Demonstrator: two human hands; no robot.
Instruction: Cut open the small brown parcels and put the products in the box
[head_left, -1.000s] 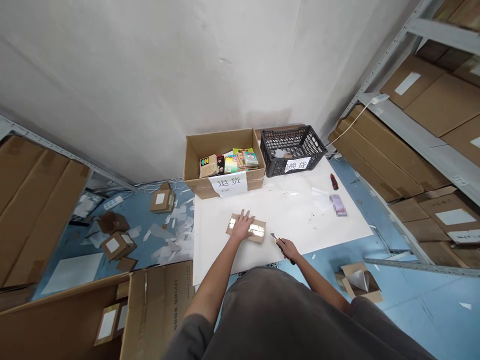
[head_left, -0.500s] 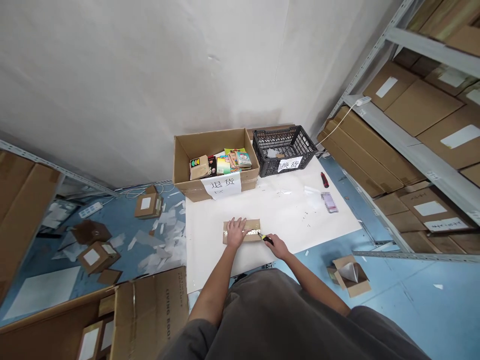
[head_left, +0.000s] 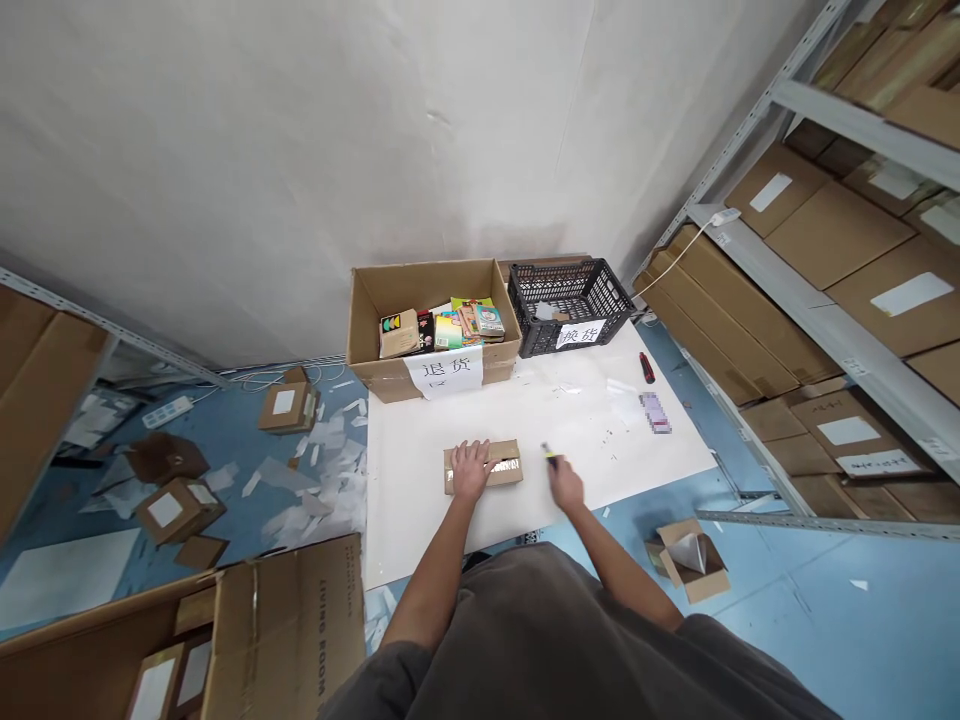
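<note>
A small brown cardboard box (head_left: 507, 462) with a strip of shiny tape along its top lies on the white table (head_left: 420, 550). My left hand (head_left: 471, 472) rests on the left part of this box, fingers spread over its top. To the right of the box, apart from it, my right hand (head_left: 566, 487) is closed around a box cutter (head_left: 552, 459) with a black and yellow-green handle. The cutter's tip points up and away from me, over bare table. My fingers hide most of its handle.
Behind stand a large carton (head_left: 360, 375) of books and a black plastic crate (head_left: 536, 340), both with paper signs. A red and black cutter (head_left: 646, 367) and a blurred phone-sized object (head_left: 655, 412) lie at right. Shelves (head_left: 855, 300) of boxes flank the table. Paper scraps (head_left: 322, 500) litter the floor.
My right hand has drawn the box cutter away from the box's right end, to the right and slightly upward. My left hand stays on the box. The view has shifted slightly.
</note>
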